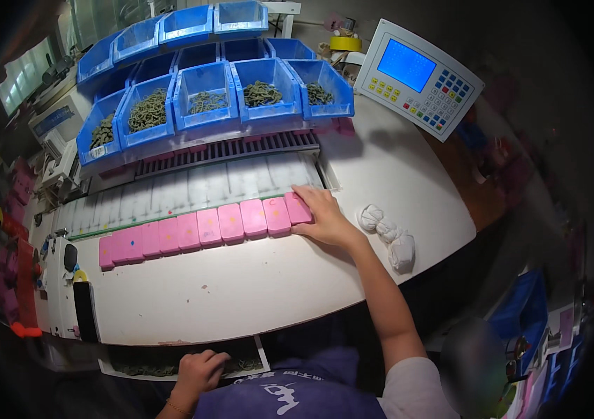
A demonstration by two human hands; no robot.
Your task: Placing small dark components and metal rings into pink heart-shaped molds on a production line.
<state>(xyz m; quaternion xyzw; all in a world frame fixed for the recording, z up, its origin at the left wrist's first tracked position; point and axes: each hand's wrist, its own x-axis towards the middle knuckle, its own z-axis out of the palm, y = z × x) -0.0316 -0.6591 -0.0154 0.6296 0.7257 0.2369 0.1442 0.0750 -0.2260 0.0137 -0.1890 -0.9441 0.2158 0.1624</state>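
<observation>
Blocks (209, 228) in pink form one row ahead of us, its long axis running left to right and slanting slightly away toward the right. The end block (298, 209) is at our right hand (323, 215), the nearer one, whose thumb and fingers clasp it across its near and far edges. Our left hand (203, 370) is well apart, low at the drawer (263, 353) below the table (206, 300), fingers loosely curled; we cannot tell whether it holds anything. Beyond the row lie a white panel (192, 188) and blue bins (203, 77); white cloth (389, 232) rests right of our right hand. We see nothing blocking the row's near side.
</observation>
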